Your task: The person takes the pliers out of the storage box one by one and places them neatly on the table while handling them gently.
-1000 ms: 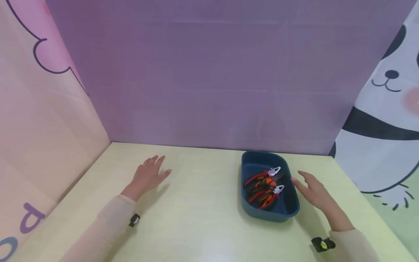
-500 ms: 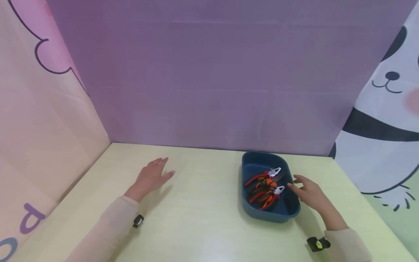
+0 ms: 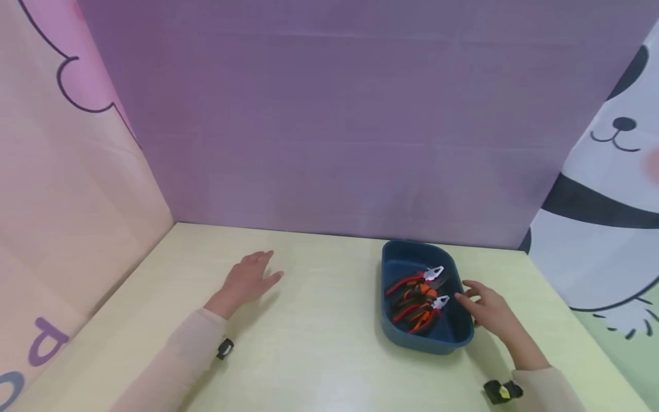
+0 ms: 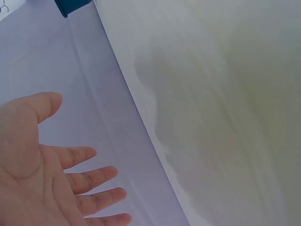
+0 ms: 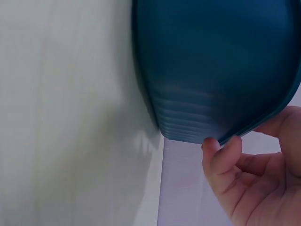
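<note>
My right hand (image 3: 490,309) pinches the blue tub's rim (image 3: 427,344) (best held level: pliers (image 3: 428,291) inside); left of it, my left hand (image 3: 246,281) hangs empty.

A deep blue plastic bin (image 3: 424,343) with rounded corners stands open side up on the right part of the pale table (image 3: 319,320), its far end close to the table's back edge. Several pairs of pliers lie heaped against its left side, overlapping: two with silver heads and red-and-black handles, and an orange-and-black pair (image 3: 428,291) between them; the exact count is hard to tell. The right hand (image 3: 486,312) pinches the bin's right rim. The left hand (image 3: 244,283), fingers loosely spread, holds nothing, well apart from the bin.
</note>
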Tool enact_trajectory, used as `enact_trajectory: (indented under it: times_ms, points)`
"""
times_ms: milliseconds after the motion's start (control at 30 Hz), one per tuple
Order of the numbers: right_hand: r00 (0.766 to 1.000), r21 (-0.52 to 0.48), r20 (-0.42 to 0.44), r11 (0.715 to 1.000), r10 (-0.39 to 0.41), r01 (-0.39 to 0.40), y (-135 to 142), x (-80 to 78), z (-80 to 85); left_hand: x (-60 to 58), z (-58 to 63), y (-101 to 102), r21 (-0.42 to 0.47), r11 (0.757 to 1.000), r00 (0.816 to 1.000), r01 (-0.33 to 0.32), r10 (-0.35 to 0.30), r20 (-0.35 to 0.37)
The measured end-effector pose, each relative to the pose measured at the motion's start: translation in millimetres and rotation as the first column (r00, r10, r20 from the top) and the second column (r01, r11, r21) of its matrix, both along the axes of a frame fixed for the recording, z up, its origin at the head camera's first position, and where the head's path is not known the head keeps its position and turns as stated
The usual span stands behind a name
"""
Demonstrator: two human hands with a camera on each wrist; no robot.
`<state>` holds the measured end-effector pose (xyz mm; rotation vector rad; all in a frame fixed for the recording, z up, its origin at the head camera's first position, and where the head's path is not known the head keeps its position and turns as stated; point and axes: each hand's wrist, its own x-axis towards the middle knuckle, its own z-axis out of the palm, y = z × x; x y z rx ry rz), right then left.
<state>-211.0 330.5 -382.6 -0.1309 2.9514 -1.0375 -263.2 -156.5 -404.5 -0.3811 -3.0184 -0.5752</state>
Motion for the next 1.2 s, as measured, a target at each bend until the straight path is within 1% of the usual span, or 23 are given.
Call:
enact_trajectory:
  times_ms: [133, 367, 500, 600, 733, 800, 1000, 1200]
  points:
    - [1.000, -0.031, 0.025, 1.000, -0.005, 0.006, 0, 1.2, 1.4, 0.8, 1.7, 5, -0.007, 1.000, 1.000, 0.005, -0.005, 0.006]
    - [0.999, -0.048, 0.049, 0.999, -0.019, 0.021, 3, -0.9, 1.7, -1.2, 4.0, 14, -0.028, 0.999, 1.000, 0.018, -0.018, 0.008]
    - [0.998, -0.091, 0.058, 0.996, -0.020, 0.025, 2, -1.5, 2.0, -1.8, 8.5, 22, -0.015, 1.000, 1.000, 0.025, -0.025, 0.016]
    - [0.999, -0.151, 0.048, 0.988, -0.021, 0.028, 2, -1.7, -0.4, -1.8, 12.7, 30, -0.005, 0.999, 0.999, 0.033, -0.033, 0.016]
    - [0.999, -0.228, 0.032, 0.973, -0.026, 0.033, 3, -2.1, -4.3, -1.7, 17.9, 43, 0.000, 0.999, 0.999, 0.049, -0.049, 0.009]
    - [0.999, -0.246, 0.031, 0.969, -0.031, 0.038, 3, -2.0, -4.7, -1.6, 19.9, 51, -0.002, 0.998, 0.998, 0.060, -0.060, 0.008]
    - [0.996, -0.275, 0.066, 0.959, -0.054, 0.071, 3, -2.0, -6.2, 0.0, 25.2, 75, -0.017, 0.995, 0.995, 0.095, -0.095, 0.013]
    - [0.995, -0.293, 0.084, 0.953, -0.050, 0.073, 4, -2.3, -7.3, 3.2, 33.9, 99, -0.013, 0.990, 0.990, 0.139, -0.139, 0.000]
